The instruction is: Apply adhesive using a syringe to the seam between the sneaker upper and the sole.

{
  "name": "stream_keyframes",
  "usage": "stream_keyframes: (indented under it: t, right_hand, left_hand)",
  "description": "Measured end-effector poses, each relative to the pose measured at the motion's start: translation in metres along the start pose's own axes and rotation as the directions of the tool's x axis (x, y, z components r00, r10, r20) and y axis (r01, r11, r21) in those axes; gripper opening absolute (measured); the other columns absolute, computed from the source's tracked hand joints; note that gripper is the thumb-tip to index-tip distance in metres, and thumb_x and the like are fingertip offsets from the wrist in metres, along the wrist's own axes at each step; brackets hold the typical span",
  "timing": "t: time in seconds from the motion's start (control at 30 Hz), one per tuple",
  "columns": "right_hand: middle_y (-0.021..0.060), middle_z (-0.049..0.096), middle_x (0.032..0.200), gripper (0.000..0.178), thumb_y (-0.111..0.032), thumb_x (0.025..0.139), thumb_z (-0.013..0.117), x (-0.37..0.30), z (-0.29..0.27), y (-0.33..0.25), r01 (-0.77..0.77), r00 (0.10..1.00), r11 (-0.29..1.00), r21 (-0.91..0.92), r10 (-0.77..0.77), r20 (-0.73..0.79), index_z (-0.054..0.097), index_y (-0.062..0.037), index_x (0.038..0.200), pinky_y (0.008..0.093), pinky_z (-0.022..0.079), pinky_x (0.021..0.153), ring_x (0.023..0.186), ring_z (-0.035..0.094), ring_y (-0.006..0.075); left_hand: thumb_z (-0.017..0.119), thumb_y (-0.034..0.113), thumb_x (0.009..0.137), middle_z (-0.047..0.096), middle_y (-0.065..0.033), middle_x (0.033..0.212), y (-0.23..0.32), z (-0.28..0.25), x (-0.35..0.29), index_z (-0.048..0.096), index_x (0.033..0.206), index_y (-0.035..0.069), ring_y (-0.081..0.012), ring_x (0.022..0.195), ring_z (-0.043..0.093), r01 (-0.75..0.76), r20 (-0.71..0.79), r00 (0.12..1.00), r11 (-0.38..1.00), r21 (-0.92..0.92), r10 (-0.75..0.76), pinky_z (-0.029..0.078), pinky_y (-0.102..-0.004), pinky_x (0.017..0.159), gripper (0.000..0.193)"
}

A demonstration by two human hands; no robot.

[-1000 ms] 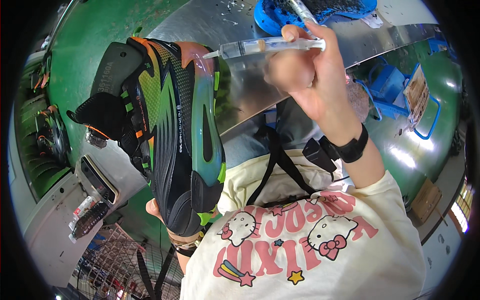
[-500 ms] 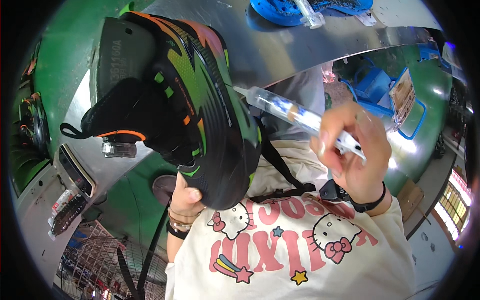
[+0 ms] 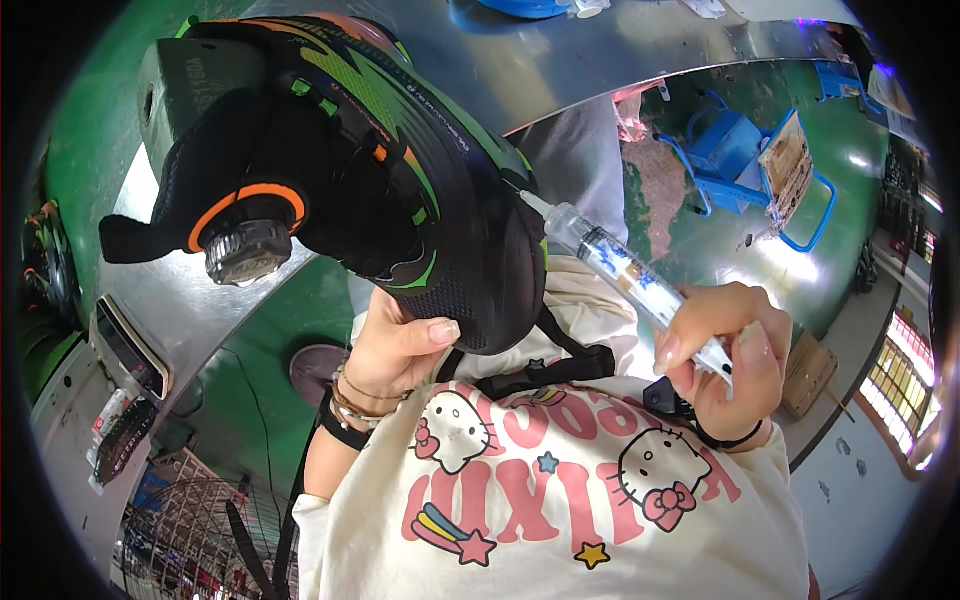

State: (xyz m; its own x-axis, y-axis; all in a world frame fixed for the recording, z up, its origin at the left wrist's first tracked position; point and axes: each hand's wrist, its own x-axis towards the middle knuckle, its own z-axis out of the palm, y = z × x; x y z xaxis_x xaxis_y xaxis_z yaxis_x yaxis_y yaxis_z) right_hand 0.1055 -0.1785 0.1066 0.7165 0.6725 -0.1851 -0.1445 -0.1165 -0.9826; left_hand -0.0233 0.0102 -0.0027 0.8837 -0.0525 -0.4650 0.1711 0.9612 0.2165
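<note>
A black sports shoe (image 3: pixel 465 230) with green and orange markings is in front of me, its toe towards my body. A dark grey block (image 3: pixel 205 75) fills its heel opening, and a clear round dial (image 3: pixel 247 252) sits on its orange-edged tongue. My left hand (image 3: pixel 400 345) grips the toe, thumb on top and fingers hidden underneath. Between the fingers of my right hand (image 3: pixel 728 355) is a clear plastic syringe (image 3: pixel 628 278) with blue print. Its narrow tip meets the shoe's side edge near the forefoot; whether it touches I cannot tell.
A metal table (image 3: pixel 560 85) curves behind the shoe, with a blue tray (image 3: pixel 525 8) at its far edge. A phone-like device (image 3: pixel 130 345) lies at the left. A wire-guarded fan (image 3: pixel 200 530) stands lower left, a blue metal stool (image 3: pixel 735 150) on the green floor at right.
The shoe has tilted, turning its tongue and dial more towards me. The syringe tip has shifted along its edge towards the toe. My left hand has moved slightly up and right.
</note>
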Motion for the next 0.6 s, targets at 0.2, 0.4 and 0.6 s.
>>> stream_keyframes:
  t: [0.2,0.4,0.6]
  right_hand:
    - [0.0069,0.046,0.052,0.041,-0.036,0.089,0.031,0.015,-0.018,0.004,0.444,0.888,0.89,0.104,-0.422,-0.181,0.051,-0.0018,0.082,0.0245,0.03,0.042,0.04,0.038,0.0129]
    - [0.0076,0.052,0.059,0.049,-0.038,0.092,0.028,0.065,-0.046,0.017,0.302,0.869,0.947,-0.106,-0.319,-0.378,0.054,0.002,0.086,0.0224,0.033,0.044,0.048,0.046,0.0112]
    - [0.0047,0.053,0.059,0.036,-0.025,0.093,0.035,0.109,-0.074,0.041,0.225,0.838,0.948,-0.225,-0.306,-0.452,0.057,0.002,0.084,0.0196,0.033,0.047,0.051,0.045,0.0069]
  left_hand:
    - [0.063,-0.001,0.07,0.055,-0.0115,0.11,0.025,0.015,0.008,0.042,0.12,-0.002,-0.0228,0.103,0.054,-0.211,-0.027,0.976,0.968,0.137,0.217,0.041,-0.0363,0.092,0.054]
    - [0.058,0.023,0.083,0.045,-0.0144,0.126,0.169,0.007,0.01,0.036,0.127,0.001,-0.0292,0.119,0.041,-0.472,-0.065,0.865,0.851,0.23,0.497,0.035,-0.0426,0.101,0.054]
    - [0.061,0.02,0.082,0.051,-0.0122,0.12,0.392,-0.089,0.014,0.048,0.116,-0.003,-0.026,0.113,0.046,-0.654,-0.182,0.72,0.742,0.147,0.67,0.038,-0.0353,0.101,0.042]
